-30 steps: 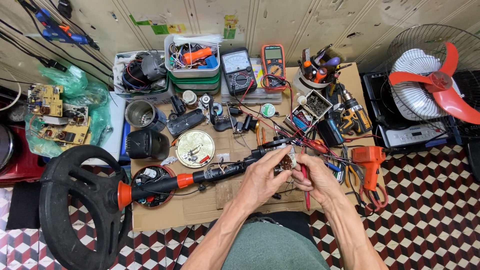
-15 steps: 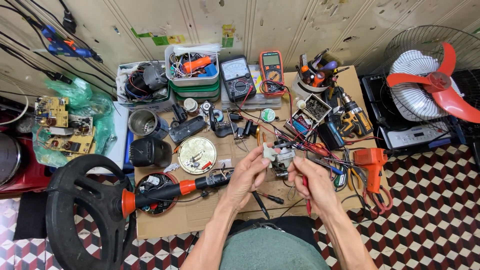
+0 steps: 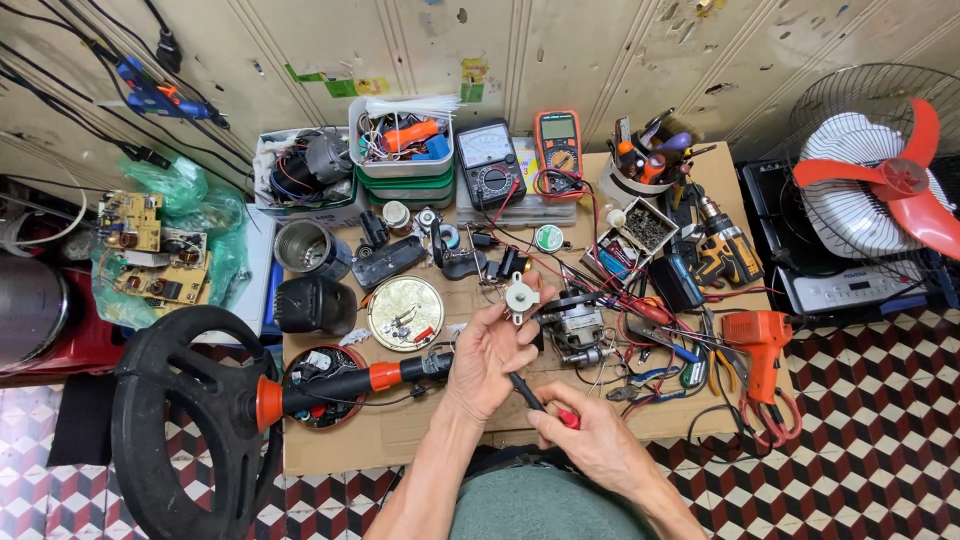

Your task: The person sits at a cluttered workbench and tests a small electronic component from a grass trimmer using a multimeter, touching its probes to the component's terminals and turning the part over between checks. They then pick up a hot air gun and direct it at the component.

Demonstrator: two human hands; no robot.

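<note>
Above the motor [image 3: 572, 327], left hand [image 3: 487, 355] has lifted a white part [image 3: 519, 297].

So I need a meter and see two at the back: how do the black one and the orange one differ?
The black meter has a wide pale dial face with a needle scale; the orange meter has a small rectangular screen. The black one is broader, the orange one narrower. Both lie face up by the wall, each with a round selector knob.

The screwdriver [image 3: 540, 400] shows only a dark shaft and a bit of red handle — the right hand [image 3: 592, 445] covers the rest. Both forearms run off the bottom edge. The fan [image 3: 880, 175] is cut at the right edge (its blade tip too). The white part [image 3: 519, 297] pinched by the left hand [image 3: 492, 355] is too small to identify.
</note>
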